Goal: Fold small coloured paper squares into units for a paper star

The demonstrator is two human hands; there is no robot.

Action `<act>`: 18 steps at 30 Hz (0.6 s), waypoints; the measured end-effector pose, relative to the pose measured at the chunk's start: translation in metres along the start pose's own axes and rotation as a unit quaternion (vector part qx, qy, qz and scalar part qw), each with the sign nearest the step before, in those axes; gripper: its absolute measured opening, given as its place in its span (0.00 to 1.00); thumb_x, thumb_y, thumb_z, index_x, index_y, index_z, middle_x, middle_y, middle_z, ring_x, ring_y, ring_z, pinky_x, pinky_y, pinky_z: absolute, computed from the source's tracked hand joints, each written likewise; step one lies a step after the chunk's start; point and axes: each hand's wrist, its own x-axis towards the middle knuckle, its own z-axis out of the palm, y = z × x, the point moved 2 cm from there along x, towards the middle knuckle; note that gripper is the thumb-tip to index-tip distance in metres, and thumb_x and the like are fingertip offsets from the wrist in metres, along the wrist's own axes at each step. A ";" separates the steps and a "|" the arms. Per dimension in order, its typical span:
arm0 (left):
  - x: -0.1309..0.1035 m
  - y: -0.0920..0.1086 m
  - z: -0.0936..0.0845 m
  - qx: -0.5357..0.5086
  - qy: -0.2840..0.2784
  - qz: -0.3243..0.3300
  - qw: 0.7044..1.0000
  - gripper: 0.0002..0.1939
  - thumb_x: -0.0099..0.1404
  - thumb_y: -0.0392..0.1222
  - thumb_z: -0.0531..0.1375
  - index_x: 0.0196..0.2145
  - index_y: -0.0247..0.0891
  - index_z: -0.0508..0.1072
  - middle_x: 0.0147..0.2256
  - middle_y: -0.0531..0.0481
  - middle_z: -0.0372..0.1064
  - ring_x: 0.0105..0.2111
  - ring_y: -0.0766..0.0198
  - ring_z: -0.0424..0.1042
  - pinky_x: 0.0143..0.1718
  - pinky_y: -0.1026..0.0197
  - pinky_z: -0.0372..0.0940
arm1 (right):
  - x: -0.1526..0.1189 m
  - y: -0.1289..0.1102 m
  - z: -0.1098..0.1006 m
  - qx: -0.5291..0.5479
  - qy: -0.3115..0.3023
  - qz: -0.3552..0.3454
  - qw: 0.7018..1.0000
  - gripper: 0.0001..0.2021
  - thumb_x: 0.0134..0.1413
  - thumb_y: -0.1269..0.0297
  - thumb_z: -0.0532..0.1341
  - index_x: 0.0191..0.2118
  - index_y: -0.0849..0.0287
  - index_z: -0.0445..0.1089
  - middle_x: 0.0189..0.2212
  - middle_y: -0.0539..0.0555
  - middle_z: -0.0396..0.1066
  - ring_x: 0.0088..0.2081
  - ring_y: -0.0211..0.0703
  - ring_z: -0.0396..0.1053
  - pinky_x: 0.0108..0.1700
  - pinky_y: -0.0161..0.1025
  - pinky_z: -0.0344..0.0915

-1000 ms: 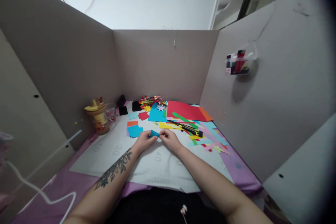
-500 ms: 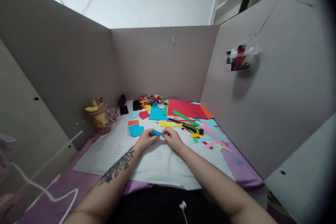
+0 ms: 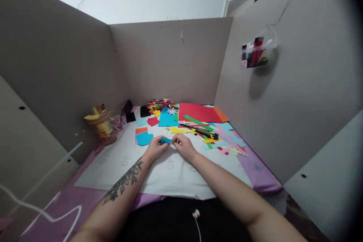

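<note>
Between my hands, just above the white mat, is a small folded piece of blue paper. My left hand pinches it from the left, fingers closed. At its right tip the fingers of my right hand are pressed together; whether they grip the tip or only touch it is too small to make out. Left of my hands lie blue paper squares with an orange piece behind them. Yellow paper lies just beyond my right hand.
Right of my hands, a black and yellow utility knife rests among coloured paper strips. Red sheets and a pile of folded paper stars are at the back. A brown and yellow cup stands left. Grey panels enclose the table.
The whole view has shifted slightly, so things appear a little higher and further left. My right fingers have shifted slightly at the blue paper's tip; my left hand still holds the paper.
</note>
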 end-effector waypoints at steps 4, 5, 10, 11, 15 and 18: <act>-0.002 -0.001 -0.002 0.005 0.005 0.008 1.000 0.06 0.52 0.38 0.60 0.30 0.35 0.73 0.26 0.52 0.71 0.26 0.67 0.67 0.28 0.66 0.61 | 0.002 -0.002 0.003 -0.012 0.004 -0.022 1.000 0.07 0.48 0.77 0.55 0.27 0.57 0.65 0.27 0.50 0.64 0.32 0.39 0.62 0.36 0.36 0.59; -0.002 -0.001 -0.002 0.005 0.006 0.011 1.000 0.07 0.51 0.38 0.60 0.30 0.36 0.73 0.27 0.52 0.71 0.27 0.66 0.68 0.29 0.66 0.62 | 0.003 -0.002 0.005 -0.013 0.004 -0.025 1.000 0.07 0.48 0.77 0.55 0.27 0.57 0.65 0.27 0.50 0.65 0.33 0.39 0.62 0.36 0.36 0.59; -0.002 -0.003 -0.007 0.003 0.030 0.016 0.999 0.06 0.51 0.38 0.61 0.30 0.36 0.72 0.29 0.50 0.73 0.30 0.63 0.70 0.32 0.63 0.65 | 0.005 -0.003 0.014 -0.002 0.000 -0.028 1.000 0.06 0.50 0.75 0.56 0.28 0.57 0.65 0.28 0.51 0.66 0.33 0.40 0.63 0.36 0.36 0.61; -0.002 -0.004 -0.009 0.002 0.040 0.017 0.999 0.06 0.51 0.38 0.61 0.30 0.37 0.72 0.29 0.50 0.73 0.30 0.63 0.71 0.33 0.63 0.65 | 0.006 -0.003 0.015 0.001 0.003 -0.025 1.000 0.06 0.50 0.75 0.56 0.28 0.57 0.66 0.28 0.51 0.67 0.33 0.40 0.63 0.36 0.36 0.61; -0.002 -0.008 -0.017 -0.006 0.066 0.027 0.997 0.06 0.52 0.40 0.61 0.29 0.37 0.72 0.29 0.50 0.73 0.31 0.63 0.71 0.34 0.62 0.65 | 0.010 -0.009 0.021 0.017 0.012 -0.015 1.000 0.05 0.51 0.72 0.56 0.29 0.57 0.68 0.29 0.51 0.68 0.33 0.39 0.65 0.36 0.36 0.62; -0.002 -0.010 -0.025 -0.014 0.076 0.017 0.997 0.05 0.52 0.39 0.61 0.29 0.37 0.72 0.29 0.51 0.73 0.30 0.63 0.70 0.34 0.63 0.64 | 0.016 -0.015 0.028 0.022 0.015 -0.002 1.000 0.05 0.51 0.71 0.56 0.28 0.58 0.68 0.28 0.51 0.68 0.32 0.39 0.65 0.35 0.36 0.61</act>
